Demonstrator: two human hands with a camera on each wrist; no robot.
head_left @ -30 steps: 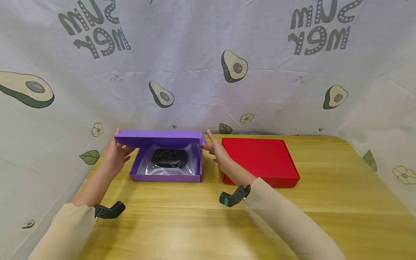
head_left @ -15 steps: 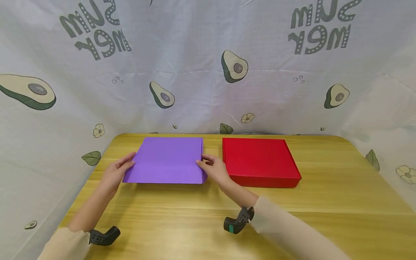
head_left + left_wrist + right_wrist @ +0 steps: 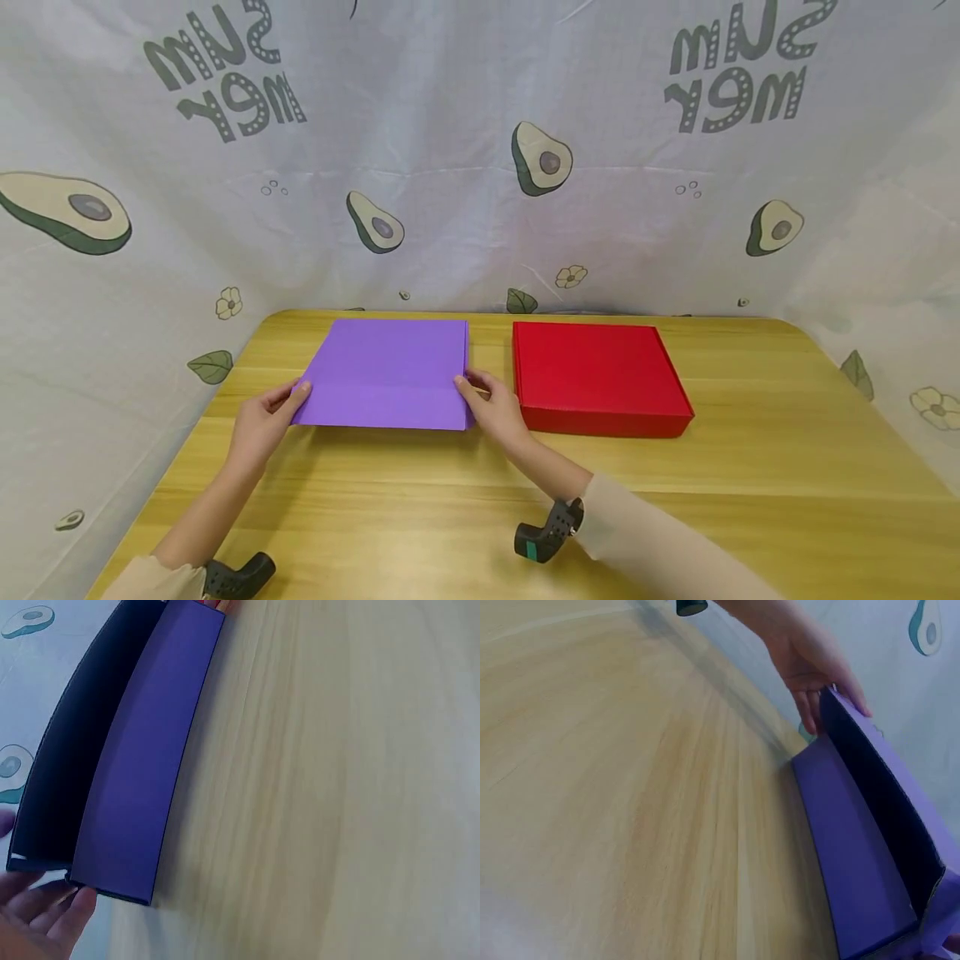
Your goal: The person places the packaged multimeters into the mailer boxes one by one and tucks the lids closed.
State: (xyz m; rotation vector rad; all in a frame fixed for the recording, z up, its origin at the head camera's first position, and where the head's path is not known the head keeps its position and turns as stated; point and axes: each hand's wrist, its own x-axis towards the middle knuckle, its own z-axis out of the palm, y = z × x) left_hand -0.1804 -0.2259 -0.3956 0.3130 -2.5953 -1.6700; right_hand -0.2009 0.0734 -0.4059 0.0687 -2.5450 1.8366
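Note:
A purple cardboard box (image 3: 393, 358) lies on the table, its lid folded down over the top. The lid's front flap (image 3: 382, 407) juts forward, and a dark gap shows between it and the box's front wall (image 3: 142, 787) in the left wrist view. My left hand (image 3: 258, 425) pinches the left side of the lid near the front corner, thumb on top. At the right edge my right hand (image 3: 497, 410) holds the lid, thumb on top and fingers against the side. The inside of the box is hidden.
A closed red box (image 3: 600, 371) stands just right of the purple one, close to my right hand. Both are on a wooden table (image 3: 405, 517). Behind the table hangs a pale cloth (image 3: 450, 167) printed with avocados.
The purple lid has come down over the black object in its clear bag, which is now hidden. My left hand moved down with the lid, then slightly left. The red box stayed put.

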